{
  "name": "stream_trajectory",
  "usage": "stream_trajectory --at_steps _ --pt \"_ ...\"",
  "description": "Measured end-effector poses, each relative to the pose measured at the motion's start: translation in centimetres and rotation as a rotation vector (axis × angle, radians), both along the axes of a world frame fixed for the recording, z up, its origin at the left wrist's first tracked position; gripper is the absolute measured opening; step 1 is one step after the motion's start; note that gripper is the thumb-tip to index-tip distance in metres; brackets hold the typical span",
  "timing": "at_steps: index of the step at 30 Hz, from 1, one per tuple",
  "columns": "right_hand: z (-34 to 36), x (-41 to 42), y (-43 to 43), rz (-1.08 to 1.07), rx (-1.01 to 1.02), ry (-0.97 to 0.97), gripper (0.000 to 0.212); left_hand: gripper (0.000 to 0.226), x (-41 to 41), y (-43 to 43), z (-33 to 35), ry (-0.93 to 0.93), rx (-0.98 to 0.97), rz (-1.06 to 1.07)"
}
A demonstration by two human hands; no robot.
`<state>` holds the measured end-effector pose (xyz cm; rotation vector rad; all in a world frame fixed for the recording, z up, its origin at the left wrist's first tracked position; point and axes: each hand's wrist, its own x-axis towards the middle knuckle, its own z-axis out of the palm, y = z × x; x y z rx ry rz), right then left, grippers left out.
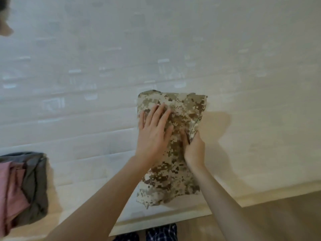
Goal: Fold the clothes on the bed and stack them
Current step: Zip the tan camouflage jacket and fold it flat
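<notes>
No readable txt, nos. or brand showing anywhere. Bed cover (251, 70) is carrying faint pale printed marks (163, 62) across its far & left parts, but they're coming out too blurred to tell as letters or signs. Camo garment (184, 108), near centre, is showing only its blotchy pattern; no tag or label is showing legibly on it.

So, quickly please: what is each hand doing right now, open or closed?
Left hand: open, flat fingers pressing the folded tan-and-brown camouflage cloth garment.
Right hand: closed, pinching that garment's right edge.
</notes>
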<state>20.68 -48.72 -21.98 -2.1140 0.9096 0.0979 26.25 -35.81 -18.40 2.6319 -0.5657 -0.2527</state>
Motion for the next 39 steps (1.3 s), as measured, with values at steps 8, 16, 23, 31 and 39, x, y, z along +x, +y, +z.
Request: stream_trajectory --at_steps 8,16,23,31,39 --pt "-3.1 1.4 0.8 0.584 -0.507 0.06 0.057 0.054 -0.2 0.9 -6.5 -0.066 0.373 -0.11" --pt "-6.9 1.7 -1.1 0.609 -0.499 0.095 0.059 0.057 -1.9 0.8 -9.4 -0.046 0.463 -0.102" --pt "-3.2 -0.9 -0.9 0.418 -0.237 0.168 0.083 0.059 -15.0 6.6 -4.5 0.192 0.292 -0.172" --pt "-0.2 -2.3 -1.6 -0.192 0.656 0.369 0.103 0.09 -7.9 7.3 -2.1 1.109 -0.67 0.926" --pt "7.5 -5.8 3.2 -0.22 1.213 0.484 0.052 0.05 -10.9 14.6 5.9 1.217 -0.817 0.864"
